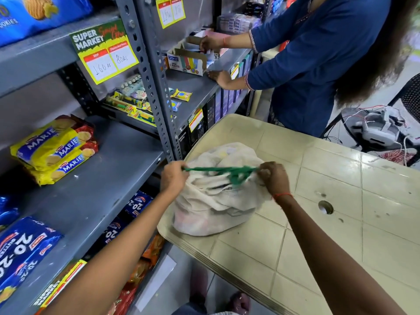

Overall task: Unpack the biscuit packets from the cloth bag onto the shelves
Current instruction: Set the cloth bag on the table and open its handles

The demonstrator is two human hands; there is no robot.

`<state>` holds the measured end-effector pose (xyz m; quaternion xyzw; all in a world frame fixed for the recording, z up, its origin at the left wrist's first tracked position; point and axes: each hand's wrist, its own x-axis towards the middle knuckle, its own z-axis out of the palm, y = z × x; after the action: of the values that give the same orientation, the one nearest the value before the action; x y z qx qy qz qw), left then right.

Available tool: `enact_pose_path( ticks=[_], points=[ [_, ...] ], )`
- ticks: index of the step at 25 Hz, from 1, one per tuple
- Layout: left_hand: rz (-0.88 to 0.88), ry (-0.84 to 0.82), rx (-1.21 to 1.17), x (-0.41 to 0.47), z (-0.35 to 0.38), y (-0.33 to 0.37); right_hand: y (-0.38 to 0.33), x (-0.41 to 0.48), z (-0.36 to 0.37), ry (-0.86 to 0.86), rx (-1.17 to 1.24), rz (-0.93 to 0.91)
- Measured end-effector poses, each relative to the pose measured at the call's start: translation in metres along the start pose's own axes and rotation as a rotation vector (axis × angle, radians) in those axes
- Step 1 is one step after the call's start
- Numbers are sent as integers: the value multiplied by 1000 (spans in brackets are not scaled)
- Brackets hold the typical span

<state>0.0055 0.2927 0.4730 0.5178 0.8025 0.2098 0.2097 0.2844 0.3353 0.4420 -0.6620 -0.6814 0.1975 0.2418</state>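
Biscuit packets are hidden inside the cloth bag [216,201], which sits on the table [341,223] corner just beside the shelf [95,189]. Left hand [173,176] and right hand [273,177] each pinch an end of the green tie [227,171], stretched taut above the bag (probably to undo the knot, since the mouth looks closed).

Grey metal racks [156,92] beside a cream table [329,223].

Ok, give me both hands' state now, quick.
Left hand: closed on the green drawstring.
Right hand: closed on the same drawstring's other end.
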Motion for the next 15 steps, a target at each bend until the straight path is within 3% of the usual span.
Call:
enact_pose_path(
  ticks=[3,5,7,10,12,13,15],
  points=[
    [-193,-40,47,9,-15,-34,4,17,-20,216,290,395],
    [-258,-152,131,12,-16,-41,-7,17,-14,272,250,389],
    [-100,-243,288,11,-8,-29,-25,13,-1,319,213,286],
    [148,-314,366,4,12,2,-36,17,7,180,278,173],
    [110,-377,324,9,15,10,-30,32,-7,-70,281,180],
    [71,-366,256,14,11,9,-22,40,-18,-117,306,220],
    [-25,-213,89,23,-5,-2,-3,58,-46,31,448,370]
  ],
)
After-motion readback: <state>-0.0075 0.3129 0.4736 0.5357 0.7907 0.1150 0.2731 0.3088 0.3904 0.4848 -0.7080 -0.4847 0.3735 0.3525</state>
